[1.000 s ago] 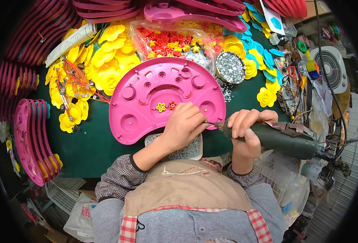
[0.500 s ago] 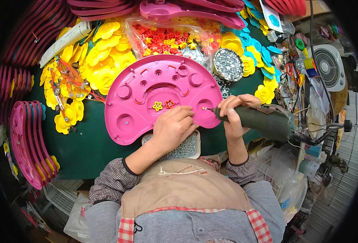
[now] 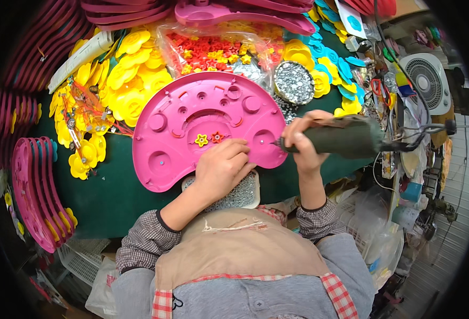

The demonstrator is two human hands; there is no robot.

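Note:
A pink half-round plastic panel point(image 3: 165, 125) lies hollow side up in front of me. A yellow star point(image 3: 201, 140) and a red star point(image 3: 217, 137) sit side by side near its middle. My left hand point(image 3: 224, 167) is closed over the panel's near edge, fingers bent together, the thumb mostly hidden. Wrapped round a dark green power screwdriver point(image 3: 346, 139) is my right hand point(image 3: 307, 141). The driver lies nearly level, its bit pointing left just beside a small screw point(image 3: 262, 142) in the panel's right round recess. Another screw point(image 3: 161, 163) shows in the left recess.
A tray of small screws point(image 3: 250, 198) stands under the panel's near edge. Beyond lie a bag of red and yellow stars point(image 3: 213, 53), a bowl of metal parts point(image 3: 294, 83), and yellow flower pieces point(image 3: 133, 101). Pink panels point(image 3: 32, 196) stand stacked at left; a cable hangs at right.
The screwdriver's rear has swung up to a more level pose, and its bit has drawn slightly right, off the screw in the right recess. My left hand stays on the panel.

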